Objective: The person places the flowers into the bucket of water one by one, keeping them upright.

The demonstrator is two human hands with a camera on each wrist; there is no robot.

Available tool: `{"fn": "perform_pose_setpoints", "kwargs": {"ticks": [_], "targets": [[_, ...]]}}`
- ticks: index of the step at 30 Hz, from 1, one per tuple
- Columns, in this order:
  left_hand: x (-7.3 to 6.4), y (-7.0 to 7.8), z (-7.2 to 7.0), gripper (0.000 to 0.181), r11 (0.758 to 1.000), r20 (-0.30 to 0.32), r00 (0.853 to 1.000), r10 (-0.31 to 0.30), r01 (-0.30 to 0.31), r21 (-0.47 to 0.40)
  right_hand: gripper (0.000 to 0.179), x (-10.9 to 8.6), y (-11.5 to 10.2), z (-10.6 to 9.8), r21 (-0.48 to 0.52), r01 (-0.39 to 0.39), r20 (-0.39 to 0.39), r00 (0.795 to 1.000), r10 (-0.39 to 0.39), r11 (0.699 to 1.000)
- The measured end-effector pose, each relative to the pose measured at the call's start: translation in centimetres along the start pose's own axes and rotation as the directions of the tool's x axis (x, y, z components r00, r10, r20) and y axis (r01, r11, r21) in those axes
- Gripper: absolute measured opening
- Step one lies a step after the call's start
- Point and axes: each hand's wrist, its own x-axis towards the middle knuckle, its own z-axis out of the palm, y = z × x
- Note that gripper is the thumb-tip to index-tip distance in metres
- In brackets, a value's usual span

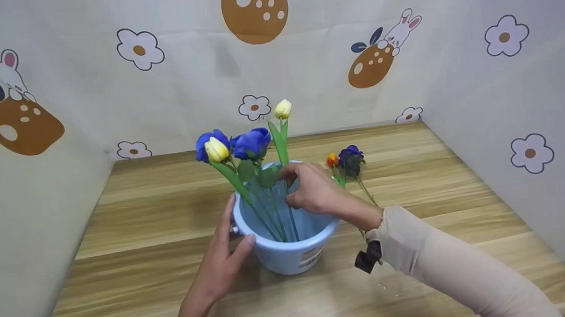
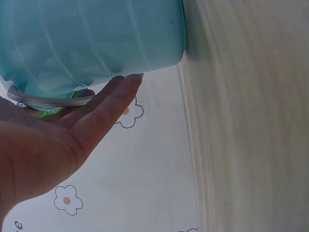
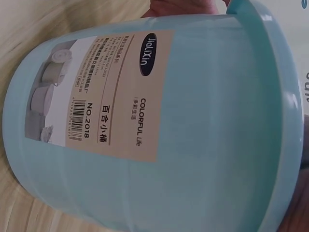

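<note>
A light blue plastic bucket (image 1: 289,261) stands on the wooden table. Inside it, two blue flowers (image 1: 252,143) and a pale yellow tulip (image 1: 217,149) lean against its left side. My right hand (image 1: 314,188) is over the opening, thumb and fingers pinching the stem of another yellow tulip (image 1: 283,109), which stands upright with its lower end inside. My left hand (image 1: 223,265) rests against the bucket's left side, thumb at the rim. In the left wrist view, its straight fingers (image 2: 108,106) lie along the wall by the handle (image 2: 53,101).
To the right of the bucket, a dark blue rose (image 1: 351,160) and an orange tulip (image 1: 332,160) lie on the table (image 1: 161,264). A patterned cloth (image 1: 185,86) hangs behind and at both sides. A printed label (image 3: 101,96) covers part of the bucket.
</note>
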Motion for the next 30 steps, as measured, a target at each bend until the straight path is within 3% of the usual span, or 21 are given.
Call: {"fn": "perform_pose_setpoints", "kwargs": {"ticks": [7,17,30], "targets": [[-0.04,0.21,0.0,0.078,1.0,-0.005,1.0,0.016,-0.016,-0.003,0.044,0.41,0.09,0.18,0.005,-0.007,0.045,0.999,0.006,1.0],[0.07,0.1,0.04,0.079,1.0,-0.001,1.0,-0.012,0.012,-0.012,0.036,0.79,0.28,0.42,-0.081,0.035,0.056,0.998,-0.031,0.996],[0.07,0.21,-0.06,0.077,1.0,0.014,1.0,-0.027,0.027,-0.013,0.027,0.39,-0.01,0.4,-0.109,0.032,0.235,0.972,-0.005,0.994]]}}
